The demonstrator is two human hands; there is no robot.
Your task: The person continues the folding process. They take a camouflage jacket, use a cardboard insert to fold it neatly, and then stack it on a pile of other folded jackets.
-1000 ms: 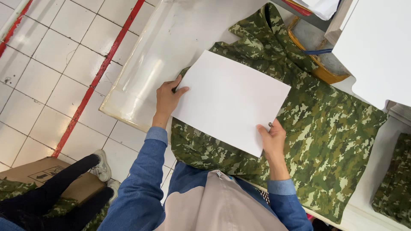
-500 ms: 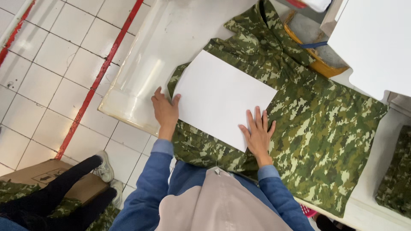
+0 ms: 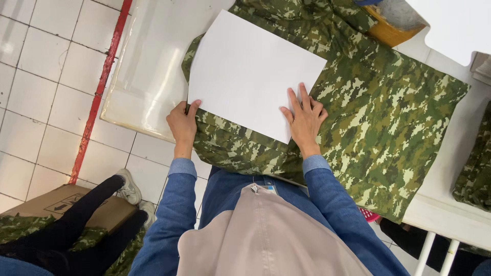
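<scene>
**Both hands on the white sheet over the camouflage garment**

Pinching the near left corner of the white sheet (image 3: 250, 74), your left hand (image 3: 182, 122) has its thumb on top of the paper's edge and its fingers curled down at the fold of the camouflage garment (image 3: 368, 117) beneath; whether those fingers are under the paper or only gripping the cloth, you cannot tell from this view. Your right hand (image 3: 305, 118) lies flat and spread, fingers fanned and pressed down, with the fingertips on the sheet's near right edge and the palm on the cloth just beside it; it grips nothing.

The white sheet lies flat on the garment, turned at an angle so one corner points toward your right hand; its far left corner reaches past the cloth over the pale table top (image 3: 148, 66). The garment is spread across the table, its left part folded under the sheet, its right part lying open toward the table's right side; its near edge hangs just over the table edge by your body.

At the top right, a yellow-brown container (image 3: 391, 31) sits touching the garment's far edge; a second white sheet (image 3: 455, 25) lies beyond it. More camouflage cloth (image 3: 475, 174) rests at the far right edge. On the tiled floor (image 3: 46, 97) to your left runs a red line (image 3: 99, 92); near it stands a cardboard box (image 3: 56, 202), with another person's dark-trousered leg and pale shoe (image 3: 129, 188) just beside it.
</scene>
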